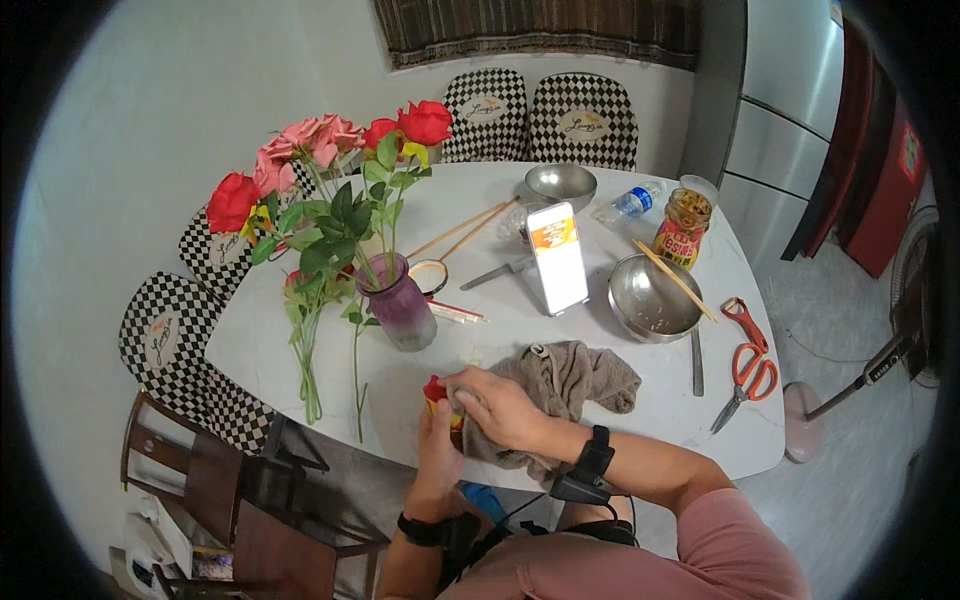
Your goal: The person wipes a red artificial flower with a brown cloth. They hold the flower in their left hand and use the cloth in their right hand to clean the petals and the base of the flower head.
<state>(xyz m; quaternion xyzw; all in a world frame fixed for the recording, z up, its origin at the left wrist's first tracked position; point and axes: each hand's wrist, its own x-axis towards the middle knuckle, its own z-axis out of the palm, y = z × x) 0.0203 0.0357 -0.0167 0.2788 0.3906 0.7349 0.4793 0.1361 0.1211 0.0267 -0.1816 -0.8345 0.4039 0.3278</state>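
Observation:
Near the front edge of the white table (pixel 675 405), my left hand (pixel 441 442) is closed around a small red and yellow object (pixel 434 390), mostly hidden by the fingers. My right hand (pixel 499 409) grips part of a grey-brown cloth (pixel 570 371) and presses it against that object. The rest of the cloth lies bunched on the table beyond and right of the right hand. Left of the hands, a purple glass vase (pixel 401 307) holds red and pink artificial roses (pixel 424 124). Loose green flower stems (pixel 307 367) lie farther left.
A lit smartphone (pixel 559 259) stands upright mid-table. To its right are a steel bowl (pixel 652 300) with chopsticks (pixel 675 279) across it, a jar (pixel 681 225), a plastic bottle (pixel 634 202), a peeler (pixel 745 324) and red-handled scissors (pixel 746 382). Another steel bowl (pixel 561 182) stands behind.

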